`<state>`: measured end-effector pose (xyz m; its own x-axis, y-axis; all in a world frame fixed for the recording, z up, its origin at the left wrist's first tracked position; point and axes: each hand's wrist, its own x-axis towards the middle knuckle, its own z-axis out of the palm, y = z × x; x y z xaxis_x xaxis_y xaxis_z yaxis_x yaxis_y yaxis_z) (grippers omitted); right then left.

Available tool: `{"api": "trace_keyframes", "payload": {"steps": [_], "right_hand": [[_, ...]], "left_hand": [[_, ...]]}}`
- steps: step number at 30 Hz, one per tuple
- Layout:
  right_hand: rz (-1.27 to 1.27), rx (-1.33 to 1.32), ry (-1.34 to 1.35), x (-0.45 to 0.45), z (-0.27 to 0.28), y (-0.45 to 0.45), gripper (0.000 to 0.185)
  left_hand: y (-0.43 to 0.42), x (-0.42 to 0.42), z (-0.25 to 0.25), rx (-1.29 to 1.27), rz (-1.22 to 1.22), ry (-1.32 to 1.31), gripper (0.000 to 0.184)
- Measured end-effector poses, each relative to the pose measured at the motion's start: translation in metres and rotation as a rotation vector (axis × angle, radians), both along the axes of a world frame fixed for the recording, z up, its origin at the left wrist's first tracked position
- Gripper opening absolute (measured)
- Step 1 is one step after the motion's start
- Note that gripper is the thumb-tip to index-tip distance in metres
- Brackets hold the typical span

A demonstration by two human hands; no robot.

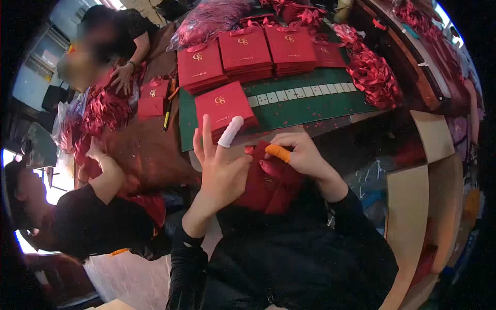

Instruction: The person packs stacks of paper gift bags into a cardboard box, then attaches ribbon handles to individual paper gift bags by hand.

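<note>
A red paper bag [261, 188] is in front of my body, with a loop of red ribbon [274, 169] near its upper edge. My left hand [221, 173] is at the bag's upper left; thumb and a finger pinch its edge or ribbon, exactly which I cannot tell. Its other fingers point up, one wearing a white rubber finger cot [231, 132]. From the right, my right hand [305, 155] grips the bag's top, fingers curled behind it. An orange finger cot [279, 152] covers that thumb. Just beyond my hands lies a stack of red bags [225, 106].
More stacked red bags [247, 49] stand along the back of a green mat [305, 113] with a strip of white markings. Bunched red ribbons [374, 77] lie at right. Cardboard [408, 206] stands beside me. At left are two co-workers and a yellow cutter [166, 121].
</note>
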<state>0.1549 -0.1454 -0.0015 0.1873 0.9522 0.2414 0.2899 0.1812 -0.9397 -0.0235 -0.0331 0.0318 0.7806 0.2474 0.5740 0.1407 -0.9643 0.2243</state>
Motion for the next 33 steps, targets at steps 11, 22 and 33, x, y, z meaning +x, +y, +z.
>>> {"api": "trace_keyframes", "payload": {"steps": [11,22,33], "right_hand": [[-0.015,0.206,-0.180,0.002,0.002,-0.024,0.007],[-0.086,0.508,-0.417,0.056,0.003,0.011,0.009],[-0.011,0.319,-0.290,0.070,-0.003,0.023,0.008]], "left_hand": [[-0.024,-0.008,-0.002,0.244,0.146,-0.105,0.004],[0.048,0.022,-0.013,-1.767,-0.369,0.073,0.010],[0.047,0.074,-0.010,-2.105,-0.681,-0.350,0.007]]}}
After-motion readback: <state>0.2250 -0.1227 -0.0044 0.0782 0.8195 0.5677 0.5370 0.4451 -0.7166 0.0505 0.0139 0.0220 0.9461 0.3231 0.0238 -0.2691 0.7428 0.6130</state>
